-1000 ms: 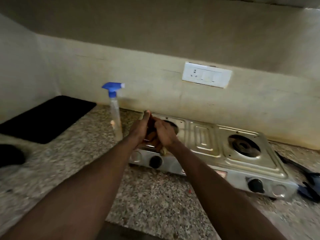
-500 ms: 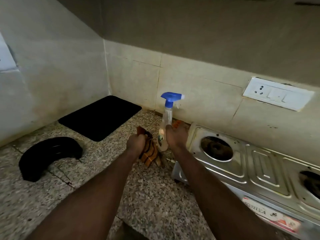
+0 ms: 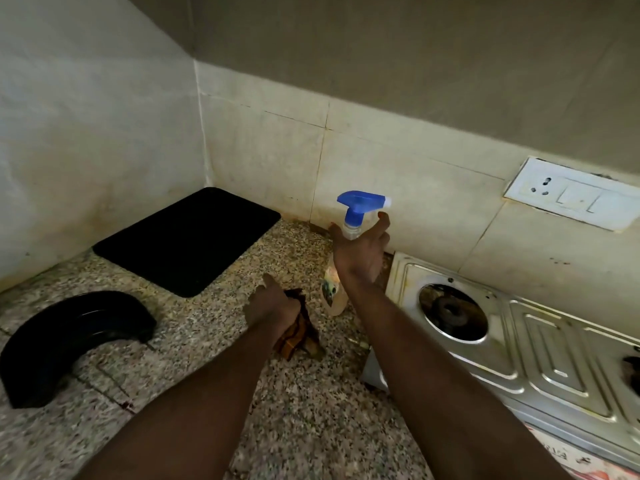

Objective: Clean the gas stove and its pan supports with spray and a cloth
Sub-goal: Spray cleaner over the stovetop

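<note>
On the granite counter (image 3: pixel 173 393), right hand (image 3: pixel 360 251) has risen, fingers spread, to the spray bottle (image 3: pixel 355 214) at twelve o'clock, left hand (image 3: pixel 272 306) clutching cloth (image 3: pixel 298 336); spraying likely next.

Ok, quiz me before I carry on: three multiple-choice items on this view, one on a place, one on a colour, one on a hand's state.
1. Where does the spray bottle stand?
A on the floor
B on the counter, left of the stove
C on top of the stove

2. What colour is its trigger head?
A red
B white
C blue

3. What is the left hand doing?
A gripping the cloth
B lying flat and empty
C holding the spray bottle

Answers:
1 B, its base sits on the speckled counter just off the stove's left edge.
2 C, the head is plainly blue.
3 A, the brown cloth is bunched in its grip.
</note>
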